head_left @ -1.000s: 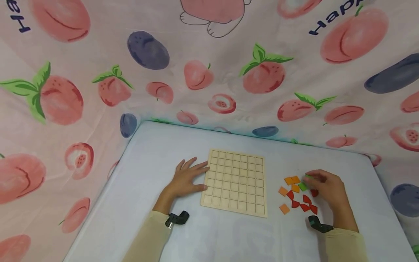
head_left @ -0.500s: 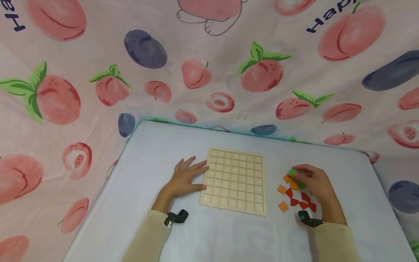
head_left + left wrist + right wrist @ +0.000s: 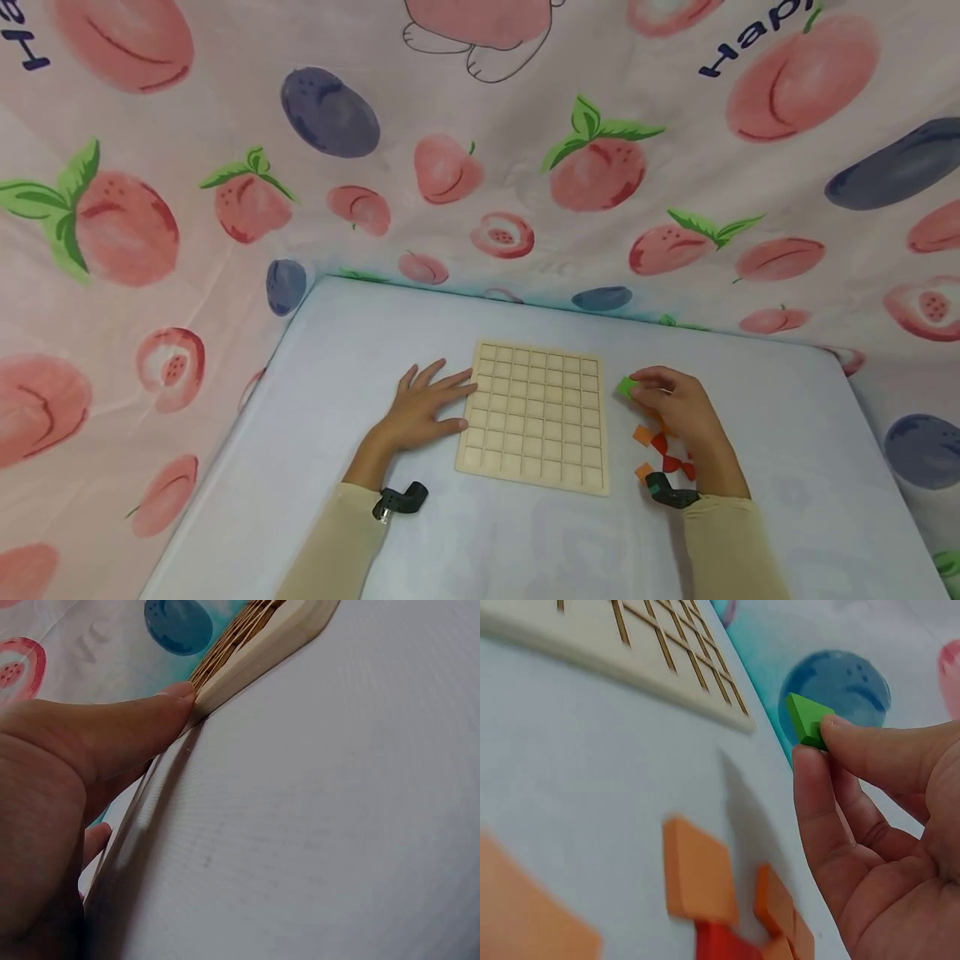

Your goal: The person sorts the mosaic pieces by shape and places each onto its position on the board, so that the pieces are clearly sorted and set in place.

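A wooden grid board (image 3: 536, 408) with square cells lies flat on the white table. At its left edge rests my left hand (image 3: 420, 414), fingers spread and straight; in the left wrist view the thumb (image 3: 142, 731) touches the board's side. Just right of the board, my right hand (image 3: 681, 408) pinches a green square tile (image 3: 808, 721) between thumb and fingertips, raised above the table. Below that hand lie orange tiles (image 3: 697, 870) and red pieces (image 3: 671, 463), some of them hidden by the hand and wrist.
Black wrist cameras (image 3: 402, 498) are strapped to both forearms. Behind the table (image 3: 360, 325) hangs a pink cloth (image 3: 450, 100) printed with fruit, meeting its far edge and left side.
My right hand has carried the green tile left from the loose pieces toward the board's right edge. The left hand stays in place at the board.
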Available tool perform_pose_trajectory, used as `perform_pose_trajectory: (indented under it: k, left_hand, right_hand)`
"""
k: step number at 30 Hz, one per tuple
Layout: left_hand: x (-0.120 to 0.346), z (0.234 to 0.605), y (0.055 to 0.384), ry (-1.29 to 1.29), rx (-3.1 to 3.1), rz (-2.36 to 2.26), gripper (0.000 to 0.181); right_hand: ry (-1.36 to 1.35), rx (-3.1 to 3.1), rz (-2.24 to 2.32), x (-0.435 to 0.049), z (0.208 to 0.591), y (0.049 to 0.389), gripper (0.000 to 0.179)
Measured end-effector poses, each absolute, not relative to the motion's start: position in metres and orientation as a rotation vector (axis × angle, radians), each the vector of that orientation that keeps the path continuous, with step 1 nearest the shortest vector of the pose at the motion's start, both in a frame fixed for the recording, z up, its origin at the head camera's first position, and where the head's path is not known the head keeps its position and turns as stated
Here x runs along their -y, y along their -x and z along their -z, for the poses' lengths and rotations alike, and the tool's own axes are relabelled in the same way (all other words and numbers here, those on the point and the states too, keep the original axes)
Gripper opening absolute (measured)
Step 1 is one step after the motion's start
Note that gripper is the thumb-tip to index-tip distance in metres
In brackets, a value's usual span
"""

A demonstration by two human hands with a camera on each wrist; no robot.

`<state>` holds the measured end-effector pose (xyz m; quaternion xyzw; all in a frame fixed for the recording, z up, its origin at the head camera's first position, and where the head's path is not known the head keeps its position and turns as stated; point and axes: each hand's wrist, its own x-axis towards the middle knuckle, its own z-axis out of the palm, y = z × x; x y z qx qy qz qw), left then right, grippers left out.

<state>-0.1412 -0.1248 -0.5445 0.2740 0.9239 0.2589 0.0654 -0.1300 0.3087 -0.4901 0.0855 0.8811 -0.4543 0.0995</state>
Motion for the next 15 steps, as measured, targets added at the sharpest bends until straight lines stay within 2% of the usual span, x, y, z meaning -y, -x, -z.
perform_pose_trajectory:
  k: [15]
  left_hand:
    - [0.126, 0.54, 0.139, -0.831, -2.774, -0.783, 0.062]
  right_hand:
    - [-0.07, -2.394, 1.648, -0.25, 0.492, 0.145, 0.034]
